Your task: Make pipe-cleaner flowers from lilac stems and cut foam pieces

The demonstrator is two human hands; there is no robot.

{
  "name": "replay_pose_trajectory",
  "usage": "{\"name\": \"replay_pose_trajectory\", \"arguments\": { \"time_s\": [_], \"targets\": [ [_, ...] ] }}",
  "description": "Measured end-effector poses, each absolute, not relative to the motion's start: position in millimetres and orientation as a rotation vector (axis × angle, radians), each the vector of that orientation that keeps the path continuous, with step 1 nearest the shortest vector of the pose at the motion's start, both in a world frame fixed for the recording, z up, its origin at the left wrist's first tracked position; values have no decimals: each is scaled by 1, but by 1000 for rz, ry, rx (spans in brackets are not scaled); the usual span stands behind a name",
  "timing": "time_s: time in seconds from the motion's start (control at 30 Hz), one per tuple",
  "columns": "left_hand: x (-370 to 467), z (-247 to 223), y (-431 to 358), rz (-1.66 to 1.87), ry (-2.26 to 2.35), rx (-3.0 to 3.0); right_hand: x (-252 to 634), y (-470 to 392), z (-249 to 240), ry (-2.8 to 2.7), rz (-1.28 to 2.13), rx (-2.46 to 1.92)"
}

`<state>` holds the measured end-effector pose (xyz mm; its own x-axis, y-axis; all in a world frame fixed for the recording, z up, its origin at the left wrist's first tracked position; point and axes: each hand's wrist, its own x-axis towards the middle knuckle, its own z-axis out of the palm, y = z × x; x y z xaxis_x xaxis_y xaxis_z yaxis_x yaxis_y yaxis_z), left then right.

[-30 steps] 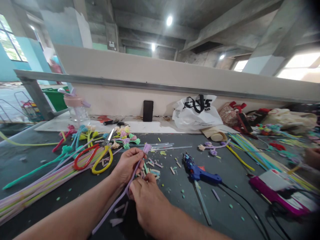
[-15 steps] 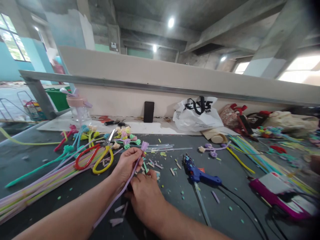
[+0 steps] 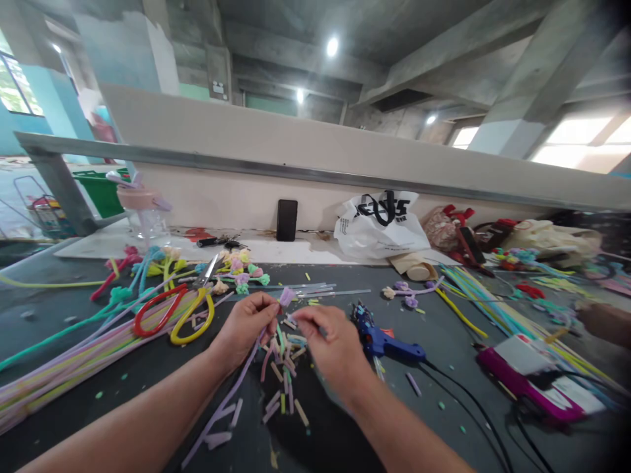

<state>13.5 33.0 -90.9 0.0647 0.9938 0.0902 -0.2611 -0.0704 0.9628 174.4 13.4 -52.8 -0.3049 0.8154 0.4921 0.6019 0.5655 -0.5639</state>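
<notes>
My left hand (image 3: 249,325) is pinched around a lilac fuzzy stem (image 3: 235,387), whose bunched tip (image 3: 286,297) sticks up past the fingers. Just right of that tip is my right hand (image 3: 330,341), its thumb and fingers bent close together; whether a small piece lies between them is too small to tell. Between and below the hands, short cut pieces (image 3: 288,368) in pink, cream and green are scattered on the dark table. A blue glue gun (image 3: 389,345) lies right of my right hand.
Red-and-yellow scissors (image 3: 197,299) lie on long stems (image 3: 73,358) at left. Fuzzy flowers (image 3: 241,266), a phone (image 3: 286,220) and a white bag (image 3: 379,226) stand behind. A magenta device (image 3: 535,381) with cables and another person's hand (image 3: 604,320) are at right.
My right hand has risen from the cut pieces and moved right, uncovering them. My left hand still holds the lilac stem. The other person's hand reaches further in, and the view has shifted slightly.
</notes>
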Motion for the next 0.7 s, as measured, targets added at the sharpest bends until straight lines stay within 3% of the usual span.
{"name": "replay_pose_trajectory", "arguments": {
  "time_s": [0.3, 0.7],
  "targets": [
    [24, -87, 24, 1127, 1138, 1457, 199, 38, -42, -1926, 462, -1248],
    [26, -92, 23, 1268, 1210, 1866, 195, 34, -40, -2148, 258, -1372]
  ]
}}
